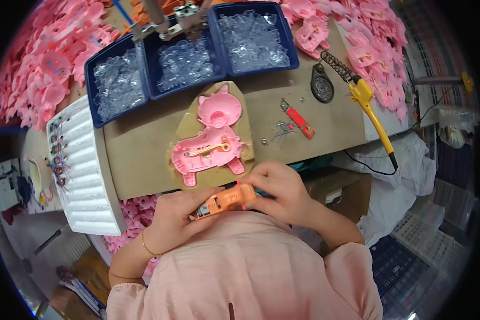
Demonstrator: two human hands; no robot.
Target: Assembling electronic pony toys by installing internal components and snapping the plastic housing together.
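Close to my body, just off the table's front edge, both hands hold an orange plastic part [230, 199] with a dark slot and a silvery end. My left hand [177, 216] closes round its left end, fingers partly hidden. My right hand [282, 191] pinches its right end, where small bits of bright pink show. Ahead of them a pink animal-shaped plastic shell [208, 150] lies open side up on a tan shaped holder [189, 126]. A thin gold-coloured strip [208, 150] crosses the inside of the shell's body.
Three joined blue bins [295, 60] of clear plastic pieces stand at the back, beneath a metal fixture [184, 21]. Pink shells pile up [53, 66] on both sides. A white foam tray [85, 176] with wired parts is left; a red cutter [300, 120] and yellow soldering iron [372, 109] lie right.
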